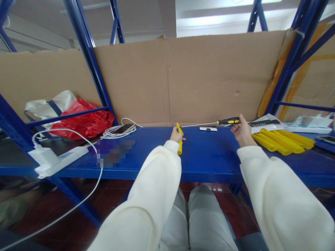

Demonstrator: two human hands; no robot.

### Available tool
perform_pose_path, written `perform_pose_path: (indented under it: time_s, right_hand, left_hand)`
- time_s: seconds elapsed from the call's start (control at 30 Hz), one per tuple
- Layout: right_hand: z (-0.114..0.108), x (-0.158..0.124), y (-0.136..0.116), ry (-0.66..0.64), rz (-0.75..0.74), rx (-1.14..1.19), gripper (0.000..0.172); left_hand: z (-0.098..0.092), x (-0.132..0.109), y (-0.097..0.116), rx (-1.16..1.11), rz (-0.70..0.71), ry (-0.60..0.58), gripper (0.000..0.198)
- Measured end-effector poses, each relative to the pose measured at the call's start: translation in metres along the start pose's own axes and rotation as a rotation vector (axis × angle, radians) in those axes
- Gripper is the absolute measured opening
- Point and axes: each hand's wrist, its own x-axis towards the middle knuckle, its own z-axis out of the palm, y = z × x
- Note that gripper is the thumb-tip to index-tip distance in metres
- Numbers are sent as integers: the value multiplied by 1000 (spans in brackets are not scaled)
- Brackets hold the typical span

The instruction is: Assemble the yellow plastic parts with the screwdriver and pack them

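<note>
Where the blue worktop [209,158] spreads beyond the person's knees [205,205], yellow tubes [284,141] lie side by side at right. Left of them, the left hand [176,134] has its fingers wrapped around another tube [180,147]. The right hand [242,132] pinches the handle end of a screwdriver [227,121], whose shaft points left toward that tube; whether they touch, I cannot tell. Farthest stands a cardboard sheet [199,80].

Seemingly a workshop, with blue metal racking [90,59], cardboard partitions [199,78] and a long screwdriver [225,121].
</note>
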Motion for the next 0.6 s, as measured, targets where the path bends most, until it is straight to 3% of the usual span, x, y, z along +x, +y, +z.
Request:
perform_pose_path:
  time_s: [0.17, 0.37, 0.6]
  right_hand:
    - [5, -7, -6, 44, 7, -18, 56]
    - [8, -13, -10, -38, 46, -34, 47]
    - [4, -10, -5, -63, -18, -55, 55]
  left_hand:
    - [0, 0, -1, 8, 7, 1, 59]
    - [0, 1, -1, 16, 5, 8, 60]
    - [1, -1, 1, 15, 5, 4, 60]
